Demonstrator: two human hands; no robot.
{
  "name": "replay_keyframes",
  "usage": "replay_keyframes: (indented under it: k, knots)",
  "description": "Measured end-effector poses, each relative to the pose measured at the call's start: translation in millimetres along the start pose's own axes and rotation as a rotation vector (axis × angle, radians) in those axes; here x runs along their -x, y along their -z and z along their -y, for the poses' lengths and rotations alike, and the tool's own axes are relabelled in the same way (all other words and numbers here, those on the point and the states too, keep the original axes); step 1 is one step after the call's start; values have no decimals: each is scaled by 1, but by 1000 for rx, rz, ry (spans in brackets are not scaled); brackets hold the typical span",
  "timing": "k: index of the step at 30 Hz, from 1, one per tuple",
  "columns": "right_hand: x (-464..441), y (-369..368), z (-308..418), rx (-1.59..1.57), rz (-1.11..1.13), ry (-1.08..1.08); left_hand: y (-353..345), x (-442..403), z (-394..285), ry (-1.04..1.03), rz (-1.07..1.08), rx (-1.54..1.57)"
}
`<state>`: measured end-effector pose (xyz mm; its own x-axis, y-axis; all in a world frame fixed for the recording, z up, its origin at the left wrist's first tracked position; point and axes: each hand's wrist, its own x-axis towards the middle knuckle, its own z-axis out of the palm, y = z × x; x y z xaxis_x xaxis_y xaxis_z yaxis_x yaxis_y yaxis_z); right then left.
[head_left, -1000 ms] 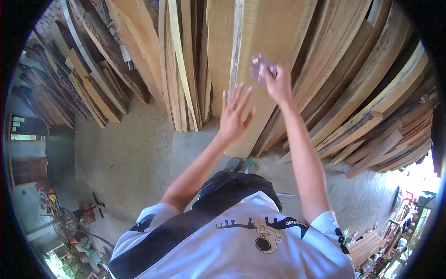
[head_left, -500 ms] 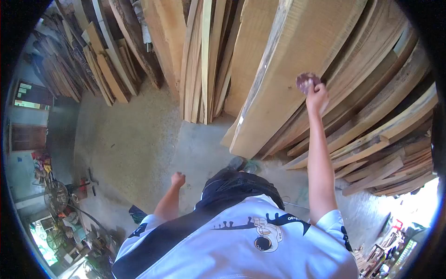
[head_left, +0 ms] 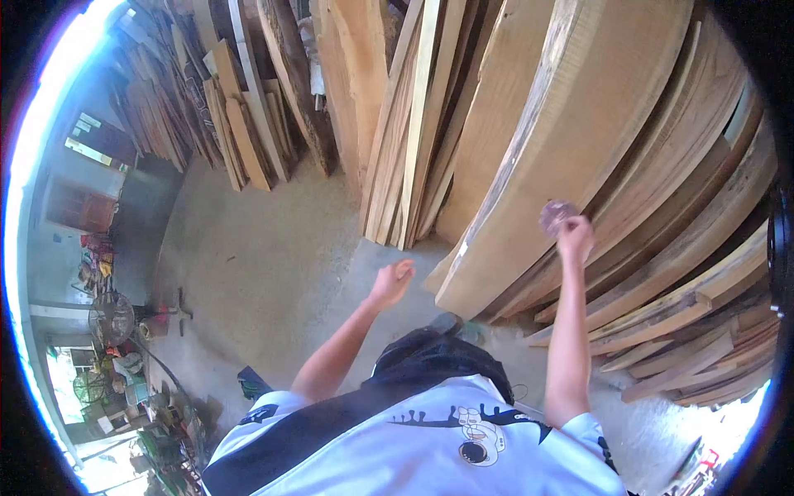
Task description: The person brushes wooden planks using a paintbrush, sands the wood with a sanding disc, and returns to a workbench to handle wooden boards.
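In the head view my right hand pinches a thin round purplish disc by its edge. The disc is held in front of a wide pale plank that leans with its long bark-edged side toward the left. Whether the disc touches the plank I cannot tell. My left hand is lifted over the concrete floor, its fingers loosely curled together, with nothing visible in them. It is nearest to the foot of a bundle of narrow boards.
More leaning boards fill the right side, with shorter offcuts low down. Several thin planks stand at the back left. A fan and mixed clutter line the left wall. My shoe is near the wide plank's foot.
My right hand has come down and nearer to my body with the disc still in it. My left hand has risen and moved right. The camera view has shifted as well.
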<state>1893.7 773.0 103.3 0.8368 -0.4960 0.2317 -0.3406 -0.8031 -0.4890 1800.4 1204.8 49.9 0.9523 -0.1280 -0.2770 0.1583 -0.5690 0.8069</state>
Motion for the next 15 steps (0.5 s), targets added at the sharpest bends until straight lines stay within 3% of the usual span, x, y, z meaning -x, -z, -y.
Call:
replay_keyframes:
  k: [2,4,8,9,11,13,15]
  knots:
    - [17,10,24,-158,-25,59,0,-6,-27,28,55,54]
    - [-3,44,67,-540,-53,191,-5,-2,-29,43,86,58]
    - [-69,115,116,-463,-424,481,-31,21,78,-39,161,-284]
    - [-81,115,105,-364,-392,393,-32,35,113,-47,184,-361]
    - [-87,102,81,-184,-323,207,-34,59,173,245,372,-588]
    - [-54,82,54,-74,-130,11,-29,101,215,348,240,-479]
    - [-7,36,11,18,104,-107,-19,124,208,477,276,-464]
